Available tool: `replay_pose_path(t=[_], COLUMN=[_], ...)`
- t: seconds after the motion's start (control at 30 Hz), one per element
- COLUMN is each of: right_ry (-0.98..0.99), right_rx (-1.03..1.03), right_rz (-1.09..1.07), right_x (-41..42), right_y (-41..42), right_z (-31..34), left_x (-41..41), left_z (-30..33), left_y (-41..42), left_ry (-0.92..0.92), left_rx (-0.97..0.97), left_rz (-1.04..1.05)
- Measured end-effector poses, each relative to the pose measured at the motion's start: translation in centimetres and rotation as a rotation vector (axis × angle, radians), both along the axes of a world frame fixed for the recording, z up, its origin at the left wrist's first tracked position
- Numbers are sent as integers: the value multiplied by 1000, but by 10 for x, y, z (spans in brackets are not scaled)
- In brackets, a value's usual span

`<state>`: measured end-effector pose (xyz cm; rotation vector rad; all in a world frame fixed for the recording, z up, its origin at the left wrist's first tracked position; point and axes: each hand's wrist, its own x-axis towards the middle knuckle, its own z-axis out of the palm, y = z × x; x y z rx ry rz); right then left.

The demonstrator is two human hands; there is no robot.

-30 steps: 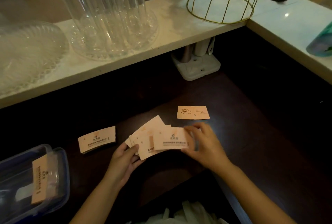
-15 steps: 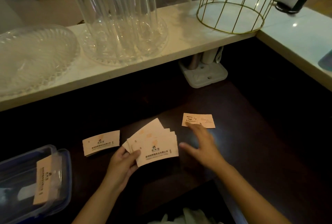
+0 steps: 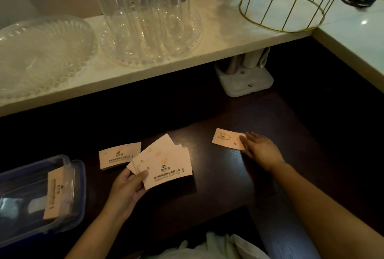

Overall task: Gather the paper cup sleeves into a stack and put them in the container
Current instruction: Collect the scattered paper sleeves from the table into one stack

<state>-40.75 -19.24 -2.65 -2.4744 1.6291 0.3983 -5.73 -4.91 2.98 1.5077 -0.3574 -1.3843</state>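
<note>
My left hand (image 3: 126, 189) holds a fanned bunch of pale paper cup sleeves (image 3: 166, 165) just above the dark counter. A single sleeve (image 3: 119, 154) lies flat to the left of the bunch. Another single sleeve (image 3: 226, 139) lies to the right, and my right hand (image 3: 260, 150) rests flat with its fingertips on that sleeve's right end. A clear plastic container with a blue rim (image 3: 79, 186) stands at the lower left, with one sleeve (image 3: 55, 192) lying inside it.
A pale raised ledge (image 3: 218, 36) runs across the back, carrying a glass dish (image 3: 37, 55), upturned glasses on a glass tray (image 3: 145, 19) and a gold wire basket (image 3: 280, 9). A white holder (image 3: 245, 80) sits under the ledge. White cloth (image 3: 207, 246) lies at the bottom edge.
My right hand let go of the sleeve it added to the bunch, reached right and landed on the lone sleeve. The left hand kept holding the fanned bunch.
</note>
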Motion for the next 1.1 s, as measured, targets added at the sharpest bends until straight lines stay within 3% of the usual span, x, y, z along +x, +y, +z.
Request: replay_pose_path(t=[0.13,0.2,0.3,0.43,0.53,0.63,0.73,0.93,1.1], right_ry=[215,140,-280,-1063,-1445,-1610,-1575,-1052,-1000], right_rx=[8,5,-19,264,383,406,424,243,107], right_rz=[246,233,-94,-804,-959,-927,-709,-424,-303], right_x=[14,20,28,43,55,70,91,130,156], right_y=[15,19,27,48,72,95,111,110,113], right_z=[9,17,25,42,57,76,94,103,94], left_x=[-4,-5,-4,0,2,2,1,-4,2], left_z=[-2,-2,-2,-2,1,5,10,20,29], left_y=[2,2,1,2,3,6,11,22,33], left_ry=[35,32,35,42,50,67,58,9,-34], left_rx=[4,-1,-16,-38,-55,-83,-126,-223,-263], left_rz=[-1,-6,13,58,75,91,59,-1,11])
